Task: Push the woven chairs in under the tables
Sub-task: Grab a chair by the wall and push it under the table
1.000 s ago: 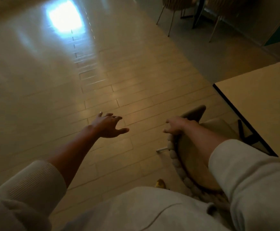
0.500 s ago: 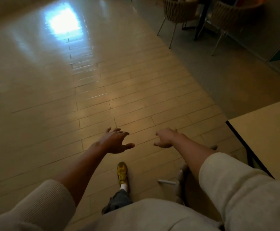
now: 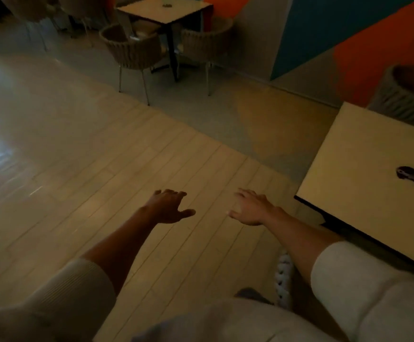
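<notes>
My left hand [image 3: 169,207] and my right hand [image 3: 251,209] hover over the plank floor with fingers spread, holding nothing. A pale table [image 3: 363,164] stands at the right. Just a strip of a woven chair's rim [image 3: 284,275] shows under my right forearm, beside that table. Another woven chair [image 3: 405,95] stands behind the table's far side. At the far end a second table [image 3: 173,13] has two woven chairs, one on its left [image 3: 131,50] and one on its right [image 3: 202,45], both standing partly out from it.
A dark small object [image 3: 411,176] lies on the near table. A blue and orange wall [image 3: 324,28] runs behind the tables. More chairs [image 3: 28,11] stand dimly at the far left. Bright glare marks the floor at the left edge.
My right hand has come off the woven chair's back. The view has swung up and right, the near chair has dropped almost out of sight and the far table set has come into view.
</notes>
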